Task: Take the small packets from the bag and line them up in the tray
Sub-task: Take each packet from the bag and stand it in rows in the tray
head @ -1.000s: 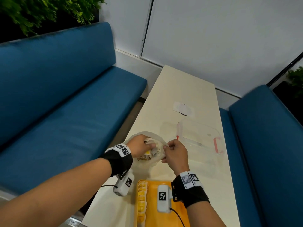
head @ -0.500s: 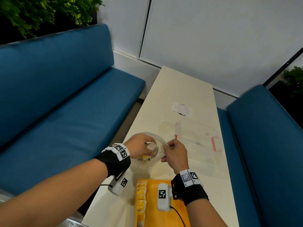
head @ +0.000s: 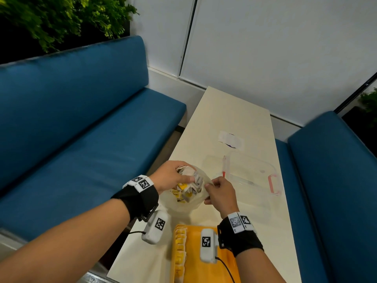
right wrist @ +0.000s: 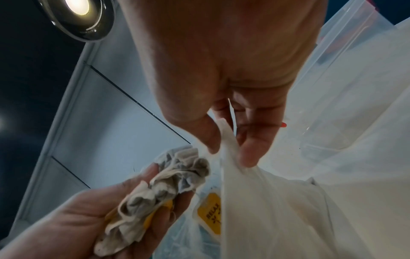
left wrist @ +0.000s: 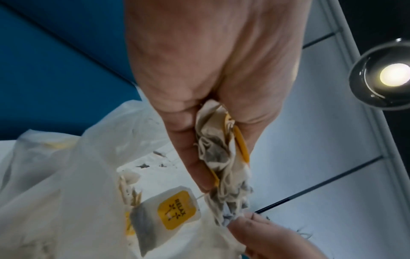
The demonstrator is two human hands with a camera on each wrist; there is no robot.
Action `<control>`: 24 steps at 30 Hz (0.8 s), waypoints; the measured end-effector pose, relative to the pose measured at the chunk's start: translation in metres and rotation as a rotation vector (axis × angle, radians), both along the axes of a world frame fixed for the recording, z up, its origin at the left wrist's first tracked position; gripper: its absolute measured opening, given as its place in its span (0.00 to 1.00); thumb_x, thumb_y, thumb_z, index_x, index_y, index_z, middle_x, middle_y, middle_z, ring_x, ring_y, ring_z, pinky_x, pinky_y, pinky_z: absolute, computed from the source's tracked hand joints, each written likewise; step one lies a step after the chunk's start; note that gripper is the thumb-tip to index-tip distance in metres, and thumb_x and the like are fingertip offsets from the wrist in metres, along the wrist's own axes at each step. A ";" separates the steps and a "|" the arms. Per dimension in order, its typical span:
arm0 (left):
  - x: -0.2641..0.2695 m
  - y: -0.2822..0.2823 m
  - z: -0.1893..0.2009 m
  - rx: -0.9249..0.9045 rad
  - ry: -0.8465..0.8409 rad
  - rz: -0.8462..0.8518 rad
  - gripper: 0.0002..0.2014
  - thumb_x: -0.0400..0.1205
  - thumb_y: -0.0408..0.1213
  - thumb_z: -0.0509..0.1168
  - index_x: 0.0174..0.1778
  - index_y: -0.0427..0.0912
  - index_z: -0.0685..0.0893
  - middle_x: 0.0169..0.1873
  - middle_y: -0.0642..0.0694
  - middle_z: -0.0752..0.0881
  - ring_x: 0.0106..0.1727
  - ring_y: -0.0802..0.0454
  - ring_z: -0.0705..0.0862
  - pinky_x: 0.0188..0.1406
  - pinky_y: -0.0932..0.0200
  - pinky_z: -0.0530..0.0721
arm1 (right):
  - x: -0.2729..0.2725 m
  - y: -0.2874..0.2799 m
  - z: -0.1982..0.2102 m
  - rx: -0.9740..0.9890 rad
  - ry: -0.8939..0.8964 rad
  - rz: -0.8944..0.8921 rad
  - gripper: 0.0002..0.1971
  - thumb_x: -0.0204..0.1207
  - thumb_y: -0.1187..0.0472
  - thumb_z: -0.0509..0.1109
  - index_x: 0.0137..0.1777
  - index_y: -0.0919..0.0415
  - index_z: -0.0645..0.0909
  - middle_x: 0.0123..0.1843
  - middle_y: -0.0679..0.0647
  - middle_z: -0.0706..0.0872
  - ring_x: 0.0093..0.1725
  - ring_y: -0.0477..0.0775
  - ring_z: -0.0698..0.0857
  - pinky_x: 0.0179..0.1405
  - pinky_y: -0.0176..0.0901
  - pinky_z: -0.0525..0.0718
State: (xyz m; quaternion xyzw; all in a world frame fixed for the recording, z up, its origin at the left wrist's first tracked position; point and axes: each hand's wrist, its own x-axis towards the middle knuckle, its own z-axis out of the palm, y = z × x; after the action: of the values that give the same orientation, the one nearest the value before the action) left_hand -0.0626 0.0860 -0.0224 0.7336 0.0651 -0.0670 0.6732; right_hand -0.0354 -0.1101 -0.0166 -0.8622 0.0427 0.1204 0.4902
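One bag (head: pixel 188 203), one tray (head: pixel 206 266). Left hand (head: pixel 170 176) grips a crumpled bunch of grey-white packets (left wrist: pixel 221 157), uncountable; right hand (head: pixel 221 194) pinches the bag's rim.

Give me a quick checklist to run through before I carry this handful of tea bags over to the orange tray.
1. Left hand grips the bunch of tea bags: ok.
2. Bunch lifted free of the plastic bag: not ok; it sits at the bag mouth, and a string seems to run from the bunch to a tagged packet hanging below it, so that may trail along.
3. Right hand pinches the bag's rim: ok.
4. Orange tray has bare floor beside the row of packets along its left side: ok.
5. Number of bags in the bunch: cannot tell, they are crumpled together.
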 end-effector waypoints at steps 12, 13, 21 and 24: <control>-0.017 0.003 0.034 -0.497 0.137 -0.044 0.18 0.80 0.32 0.76 0.66 0.40 0.87 0.61 0.33 0.90 0.58 0.38 0.89 0.63 0.44 0.86 | -0.033 -0.017 0.019 0.259 -0.084 0.137 0.23 0.73 0.72 0.74 0.65 0.50 0.78 0.60 0.50 0.85 0.48 0.54 0.90 0.42 0.44 0.89; -0.019 0.002 0.033 -0.540 0.150 -0.040 0.20 0.80 0.32 0.76 0.68 0.40 0.87 0.62 0.32 0.90 0.60 0.37 0.89 0.65 0.43 0.85 | -0.035 -0.016 0.019 0.310 -0.034 0.177 0.24 0.73 0.73 0.74 0.65 0.52 0.78 0.61 0.51 0.86 0.50 0.54 0.91 0.44 0.45 0.89; -0.044 0.000 0.007 -0.801 0.221 0.032 0.24 0.79 0.32 0.73 0.73 0.44 0.83 0.66 0.33 0.88 0.65 0.36 0.88 0.54 0.50 0.91 | -0.051 -0.003 0.003 0.570 0.206 0.308 0.19 0.79 0.72 0.71 0.68 0.57 0.81 0.59 0.59 0.89 0.55 0.69 0.91 0.52 0.61 0.90; -0.057 0.003 -0.009 -0.854 0.234 0.093 0.24 0.80 0.30 0.72 0.73 0.47 0.84 0.65 0.36 0.89 0.58 0.41 0.91 0.47 0.52 0.93 | -0.058 0.001 -0.006 0.498 0.214 0.275 0.16 0.79 0.75 0.70 0.64 0.61 0.83 0.50 0.62 0.85 0.45 0.71 0.91 0.37 0.52 0.88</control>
State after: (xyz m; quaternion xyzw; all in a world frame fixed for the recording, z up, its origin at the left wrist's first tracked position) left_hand -0.1198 0.0888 -0.0314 0.3735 0.1403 -0.1402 0.9062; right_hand -0.0937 -0.1094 -0.0222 -0.6956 -0.0538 0.2824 0.6584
